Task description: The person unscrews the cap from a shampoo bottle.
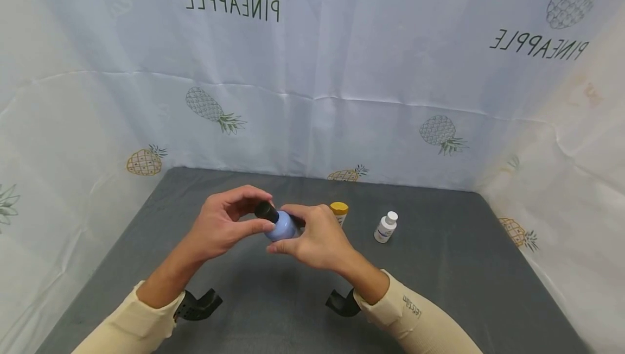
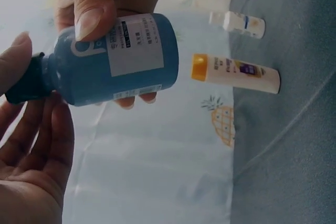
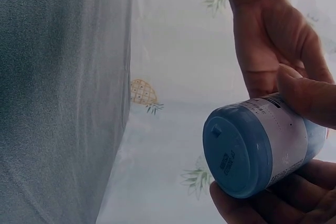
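A blue bottle with a white label and a black cap is held up over the table, tilted. My right hand grips its body, with the thumb on one side and the fingers round the other in the right wrist view. At the black cap, my left hand pinches between thumb and fingers. The left wrist view shows the label of the blue bottle facing the camera. Its flat base, with small printing, shows on the blue bottle in the right wrist view.
Behind my right hand stands a pale bottle with a yellow cap, partly hidden. Farther right is a small white bottle. A grey cloth covers the table. White curtains with pineapple prints enclose the back and sides.
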The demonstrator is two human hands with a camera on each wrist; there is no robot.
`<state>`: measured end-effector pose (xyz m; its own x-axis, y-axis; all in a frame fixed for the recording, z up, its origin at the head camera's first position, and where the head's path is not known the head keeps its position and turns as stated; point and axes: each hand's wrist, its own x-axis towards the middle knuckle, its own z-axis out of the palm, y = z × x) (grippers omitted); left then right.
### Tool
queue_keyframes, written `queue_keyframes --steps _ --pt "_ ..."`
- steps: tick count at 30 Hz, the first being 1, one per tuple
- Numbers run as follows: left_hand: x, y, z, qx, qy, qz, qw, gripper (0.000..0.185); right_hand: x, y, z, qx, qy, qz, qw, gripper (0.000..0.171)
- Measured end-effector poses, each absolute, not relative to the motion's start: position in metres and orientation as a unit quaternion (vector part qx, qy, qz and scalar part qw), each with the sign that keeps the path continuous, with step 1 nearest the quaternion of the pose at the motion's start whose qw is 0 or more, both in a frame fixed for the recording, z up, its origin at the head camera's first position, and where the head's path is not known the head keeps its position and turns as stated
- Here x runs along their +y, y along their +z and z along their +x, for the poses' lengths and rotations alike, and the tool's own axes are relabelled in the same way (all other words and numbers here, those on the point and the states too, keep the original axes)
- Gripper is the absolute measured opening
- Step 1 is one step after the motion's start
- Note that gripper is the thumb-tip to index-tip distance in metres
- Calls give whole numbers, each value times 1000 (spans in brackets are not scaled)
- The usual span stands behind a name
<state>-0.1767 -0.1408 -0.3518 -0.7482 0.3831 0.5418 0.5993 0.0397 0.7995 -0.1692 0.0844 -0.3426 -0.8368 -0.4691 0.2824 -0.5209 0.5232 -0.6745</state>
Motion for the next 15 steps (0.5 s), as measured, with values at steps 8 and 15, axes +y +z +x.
queue_keyframes --steps 8,15 --pt "-140 -353 -178 -729 -589 -337 86 38 85 -344 -169 -870 403 282 25 46" --pt "-144 -352 -180 -676 -626 -387 41 49 87 -344 -170 -869 408 279 22 55"
